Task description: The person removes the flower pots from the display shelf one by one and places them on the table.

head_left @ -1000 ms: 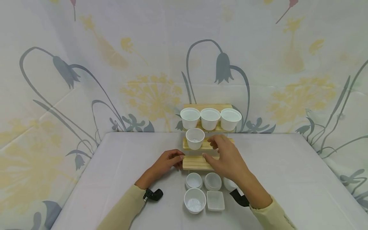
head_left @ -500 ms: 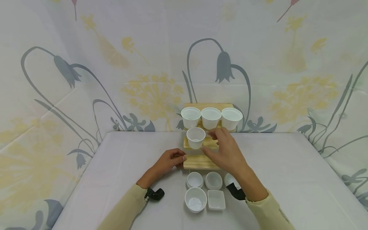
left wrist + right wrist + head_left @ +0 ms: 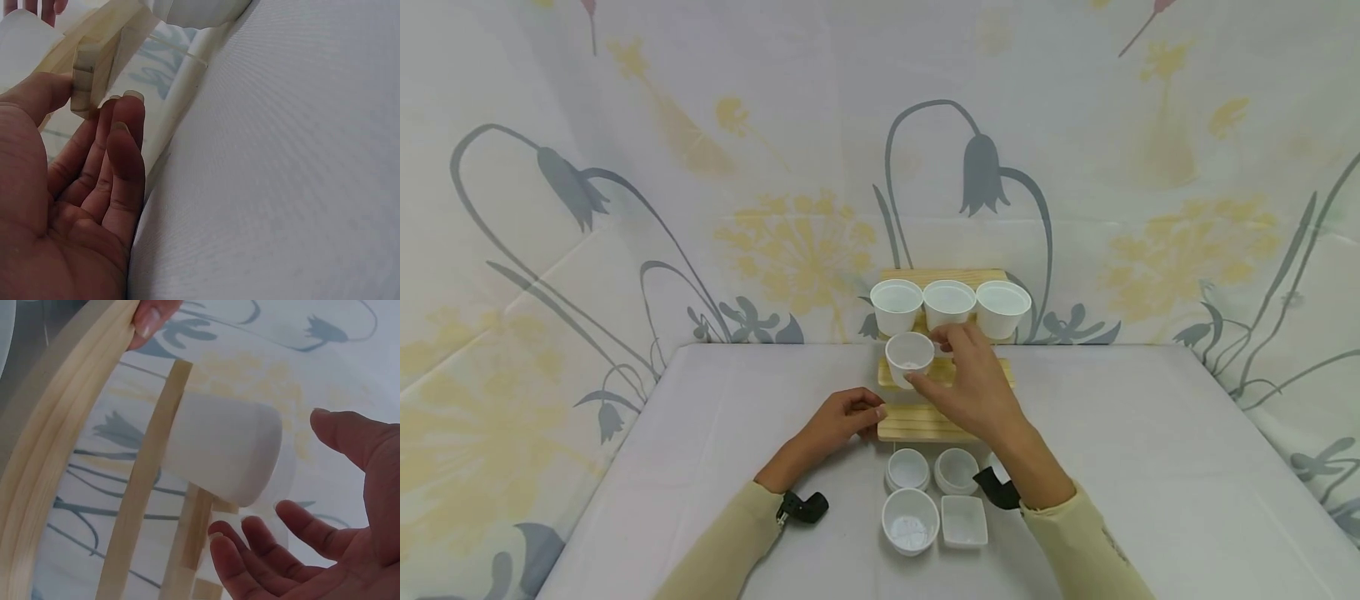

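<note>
A stepped wooden stand (image 3: 917, 423) stands at the middle of the table. My left hand (image 3: 842, 417) grips the left end of its front step; in the left wrist view the thumb lies against the board end (image 3: 84, 81), with the fingers curved on its other side. On the middle step, at the left, sits a white cup (image 3: 904, 354). My right hand (image 3: 973, 383) reaches over that step, thumb and fingers spread on either side of the cup. In the right wrist view, gaps show between the cup (image 3: 225, 447) and the spread thumb and fingers.
Three white cups (image 3: 897, 307) line the top step. Before the stand are several small white containers, among them a round cup (image 3: 910, 523), a square dish (image 3: 964, 522) and a round pot (image 3: 957, 472). A flower-patterned cloth (image 3: 805, 167) hangs behind.
My right hand has moved left and slightly up, from the right part of the middle step to around the cup there. My left hand stays on the stand's front step.
</note>
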The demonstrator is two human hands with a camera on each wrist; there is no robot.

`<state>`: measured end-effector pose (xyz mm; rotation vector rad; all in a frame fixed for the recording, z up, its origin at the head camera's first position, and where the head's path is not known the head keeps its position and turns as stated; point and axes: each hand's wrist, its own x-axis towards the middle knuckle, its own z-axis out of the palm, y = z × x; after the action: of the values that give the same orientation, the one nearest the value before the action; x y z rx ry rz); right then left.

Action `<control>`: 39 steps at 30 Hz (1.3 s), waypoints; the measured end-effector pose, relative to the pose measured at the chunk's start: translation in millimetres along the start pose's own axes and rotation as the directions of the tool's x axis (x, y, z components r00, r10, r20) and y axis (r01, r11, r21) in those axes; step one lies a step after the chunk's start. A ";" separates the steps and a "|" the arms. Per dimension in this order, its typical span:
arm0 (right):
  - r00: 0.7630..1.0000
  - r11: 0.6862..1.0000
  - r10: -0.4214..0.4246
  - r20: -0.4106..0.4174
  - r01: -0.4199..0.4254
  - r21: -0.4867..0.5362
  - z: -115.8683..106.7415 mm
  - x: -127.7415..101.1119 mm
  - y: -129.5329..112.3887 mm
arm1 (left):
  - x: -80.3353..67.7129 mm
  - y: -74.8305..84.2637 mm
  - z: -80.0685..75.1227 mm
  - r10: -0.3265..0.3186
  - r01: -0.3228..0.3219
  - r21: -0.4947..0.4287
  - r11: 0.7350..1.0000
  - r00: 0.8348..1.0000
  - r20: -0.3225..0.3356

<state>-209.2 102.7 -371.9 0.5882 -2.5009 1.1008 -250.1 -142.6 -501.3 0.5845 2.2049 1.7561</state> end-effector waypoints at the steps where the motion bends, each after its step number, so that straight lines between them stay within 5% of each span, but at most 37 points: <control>1: 1.000 1.000 -0.005 -0.005 0.005 -0.003 0.5 0.3 0.5 | 0.0 -0.1 0.1 -0.001 0.001 -0.003 1.000 1.000 -0.001; 9: 0.999 1.000 -0.020 -0.043 0.021 0.018 7.4 1.8 7.4 | -0.6 0.3 0.4 0.003 -0.003 0.021 1.000 1.000 -0.001; 39: 0.998 0.999 0.048 0.036 -0.047 -0.005 29.1 2.8 13.9 | -1.3 1.5 -0.3 0.008 -0.008 0.019 1.000 1.000 0.003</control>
<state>-222.8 88.6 -397.7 0.5551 -2.5599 1.1113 -248.9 -143.2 -499.8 0.6011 2.2221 1.7392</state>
